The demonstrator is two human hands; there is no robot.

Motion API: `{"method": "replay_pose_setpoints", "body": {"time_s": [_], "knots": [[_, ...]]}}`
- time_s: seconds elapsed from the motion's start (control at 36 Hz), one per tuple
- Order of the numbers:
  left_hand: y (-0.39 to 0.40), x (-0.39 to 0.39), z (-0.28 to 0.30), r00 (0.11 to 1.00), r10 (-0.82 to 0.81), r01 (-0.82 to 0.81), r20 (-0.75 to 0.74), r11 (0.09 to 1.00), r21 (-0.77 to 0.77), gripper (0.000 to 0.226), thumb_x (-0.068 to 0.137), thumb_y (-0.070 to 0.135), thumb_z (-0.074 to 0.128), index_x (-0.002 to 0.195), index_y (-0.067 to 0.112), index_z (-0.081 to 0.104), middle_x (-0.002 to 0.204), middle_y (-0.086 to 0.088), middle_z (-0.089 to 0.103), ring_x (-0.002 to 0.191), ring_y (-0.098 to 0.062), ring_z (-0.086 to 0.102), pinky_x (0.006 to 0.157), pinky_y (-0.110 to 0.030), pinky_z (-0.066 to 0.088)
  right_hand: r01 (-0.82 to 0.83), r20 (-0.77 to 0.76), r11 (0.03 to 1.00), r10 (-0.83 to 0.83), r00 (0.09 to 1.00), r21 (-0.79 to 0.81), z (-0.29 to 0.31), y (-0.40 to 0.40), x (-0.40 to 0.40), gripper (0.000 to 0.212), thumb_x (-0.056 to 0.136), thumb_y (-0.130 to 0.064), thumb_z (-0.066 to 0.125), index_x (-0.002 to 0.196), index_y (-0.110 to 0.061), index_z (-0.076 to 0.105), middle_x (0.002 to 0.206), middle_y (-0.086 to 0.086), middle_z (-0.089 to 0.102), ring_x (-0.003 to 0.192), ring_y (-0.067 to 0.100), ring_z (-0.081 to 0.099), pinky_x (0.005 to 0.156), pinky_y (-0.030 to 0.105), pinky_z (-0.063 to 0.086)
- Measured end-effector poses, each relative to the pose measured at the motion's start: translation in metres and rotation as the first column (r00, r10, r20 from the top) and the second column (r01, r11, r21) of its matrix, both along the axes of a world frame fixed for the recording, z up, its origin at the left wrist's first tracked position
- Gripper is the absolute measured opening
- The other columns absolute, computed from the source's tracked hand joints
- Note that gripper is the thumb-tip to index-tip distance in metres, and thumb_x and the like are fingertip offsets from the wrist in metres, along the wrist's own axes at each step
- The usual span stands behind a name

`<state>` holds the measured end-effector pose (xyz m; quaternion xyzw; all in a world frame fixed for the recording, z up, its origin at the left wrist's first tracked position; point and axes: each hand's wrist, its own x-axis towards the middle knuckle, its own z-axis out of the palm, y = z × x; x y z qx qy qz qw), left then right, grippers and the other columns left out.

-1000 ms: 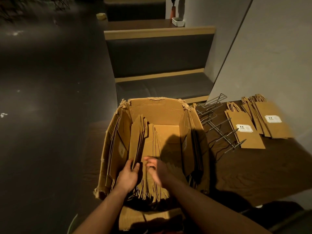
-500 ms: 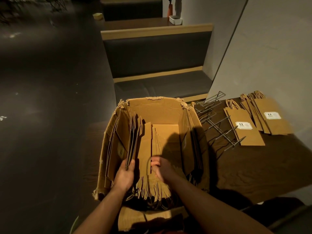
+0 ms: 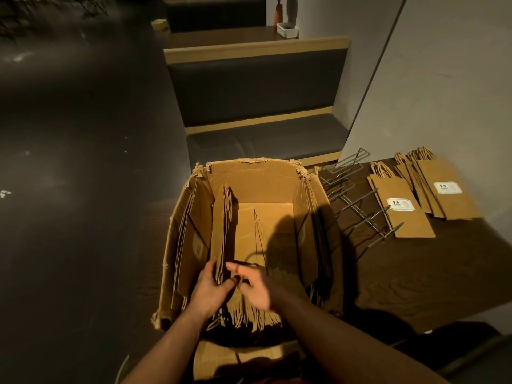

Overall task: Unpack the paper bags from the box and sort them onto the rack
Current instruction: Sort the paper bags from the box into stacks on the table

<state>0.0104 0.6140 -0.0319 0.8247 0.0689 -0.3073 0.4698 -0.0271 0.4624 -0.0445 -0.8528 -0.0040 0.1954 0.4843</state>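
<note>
An open cardboard box [image 3: 257, 176] stands on the dark wooden table, with flat brown paper bags upright inside. My left hand [image 3: 210, 289] grips the near edge of a bundle of bags [image 3: 221, 228] left of centre, thumb on one side and fingers on the other. My right hand [image 3: 255, 289] hovers just beside it over the bags' twisted handles [image 3: 249, 320], fingers spread and relaxed, holding nothing. More bags lean on the box's left wall [image 3: 188, 245] and right wall [image 3: 313, 245]. The wire rack [image 3: 357, 200] lies on the table right of the box.
Two piles of paper bags with white labels, a nearer pile [image 3: 401, 209] and a farther pile [image 3: 443, 189], lie flat beyond the rack near a grey wall [image 3: 443, 92]. A padded bench [image 3: 263, 139] stands behind the box. Dark floor [image 3: 69, 189] spreads to the left.
My left hand has closed on the bundle left of centre and drawn it upright. My right hand let go of the middle bags and opened out beside the left hand.
</note>
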Motion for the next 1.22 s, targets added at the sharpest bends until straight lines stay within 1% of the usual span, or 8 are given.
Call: {"method": "replay_pose_setpoints", "body": {"time_s": [0.11, 0.22, 0.47, 0.56, 0.64, 0.78, 0.94, 1.22], "knots": [[0.000, 0.000, 0.001, 0.994, 0.084, -0.088, 0.075, 0.994, 0.059, 0.050, 0.101, 0.032, 0.046, 0.148, 0.028, 0.033, 0.146, -0.002, 0.046, 0.136, -0.026, 0.042, 0.110, -0.049, 0.036, 0.006, -0.011, 1.000, -0.006, 1.000, -0.002, 0.003, 0.003, 0.001, 0.058, 0.100, -0.001, 0.040, 0.147, -0.033, 0.036, 0.150, 0.003, 0.037, 0.060, -0.012, 0.053, 0.051, 0.006, 0.043], [0.001, -0.004, 0.019, 0.965, 0.089, -0.100, 0.245, 0.994, 0.034, 0.019, 0.102, 0.024, 0.043, 0.115, 0.029, 0.055, 0.103, 0.010, 0.063, 0.105, -0.012, 0.059, 0.098, -0.040, 0.046, 0.081, 0.085, 0.996, -0.077, 0.993, -0.037, 0.015, 0.003, 0.009, 0.066, 0.095, -0.002, 0.049, 0.148, -0.037, 0.032, 0.156, -0.006, 0.027, 0.138, 0.006, 0.036, 0.107, 0.014, 0.029], [-0.002, 0.009, 0.077, 0.884, -0.340, 0.274, 0.321, 0.933, 0.234, 0.016, 0.101, 0.033, 0.043, 0.104, 0.038, 0.058, 0.098, 0.011, 0.065, 0.095, -0.009, 0.060, 0.081, -0.032, 0.048, 0.217, 0.353, 0.937, -0.112, 0.929, -0.273, 0.065, -0.033, 0.063, 0.094, 0.082, -0.004, 0.067, 0.153, -0.033, 0.012, 0.161, -0.004, -0.004, 0.148, 0.024, -0.007, 0.120, 0.048, 0.011], [-0.002, 0.016, 0.101, 0.811, -0.494, 0.383, 0.313, 0.853, 0.355, 0.016, 0.101, 0.036, 0.043, 0.103, 0.034, 0.058, 0.093, 0.009, 0.065, 0.088, -0.010, 0.062, 0.081, -0.038, 0.054, 0.224, 0.445, 0.881, -0.017, 0.896, -0.416, 0.064, -0.051, 0.068, 0.071, 0.082, -0.017, 0.069, 0.142, -0.032, 0.035, 0.161, 0.001, 0.002, 0.148, 0.025, -0.010, 0.116, 0.056, -0.006], [0.001, 0.024, 0.121, 0.757, -0.590, 0.447, 0.281, 0.781, 0.436, 0.014, 0.101, 0.036, 0.045, 0.103, 0.032, 0.058, 0.092, 0.008, 0.064, 0.086, -0.008, 0.062, 0.082, -0.038, 0.054, 0.185, 0.494, 0.875, 0.070, 0.867, -0.448, 0.066, -0.064, 0.066, 0.018, 0.084, -0.028, 0.068, 0.100, -0.023, 0.059, 0.130, 0.003, 0.056, 0.142, 0.024, 0.029, 0.116, 0.062, 0.001], [0.013, 0.041, 0.153, 0.777, -0.549, 0.504, 0.308, 0.836, 0.217, 0.054, 0.083, 0.076, 0.040, 0.105, 0.036, 0.068, 0.101, 0.011, 0.070, 0.096, -0.003, 0.064, 0.091, -0.031, 0.050, 0.179, 0.381, 0.969, -0.103, 0.919, -0.169, 0.073, -0.072, 0.056, 0.013, 0.086, -0.024, 0.069, 0.086, -0.025, 0.056, 0.081, -0.006, 0.061, 0.076, 0.012, 0.059, 0.089, 0.035, 0.046], [0.025, 0.042, 0.158, 0.957, 0.021, 0.120, 0.291, 0.881, -0.457, 0.062, 0.093, 0.064, 0.024, 0.113, 0.026, 0.069, 0.113, 0.004, 0.071, 0.115, -0.014, 0.062, 0.104, -0.036, 0.041, 0.429, 0.143, 0.864, -0.475, 0.868, 0.262, 0.069, -0.079, 0.041, 0.057, 0.074, -0.042, 0.073, 0.109, 0.001, 0.058, 0.097, 0.015, 0.070, 0.088, 0.027, 0.071, 0.080, 0.050, 0.058], [-0.016, -0.001, 0.068, 0.995, 0.039, -0.002, 0.092, 0.930, -0.369, 0.062, 0.084, 0.006, 0.070, 0.128, 0.041, 0.044, 0.121, 0.005, 0.063, 0.115, -0.017, 0.060, 0.098, -0.046, 0.051, 0.518, -0.166, 0.705, -0.507, 0.846, 0.484, 0.039, -0.046, -0.006, 0.035, 0.087, -0.008, 0.064, 0.120, -0.018, 0.057, 0.107, 0.008, 0.067, 0.099, 0.020, 0.067, 0.079, 0.031, 0.058]]}}
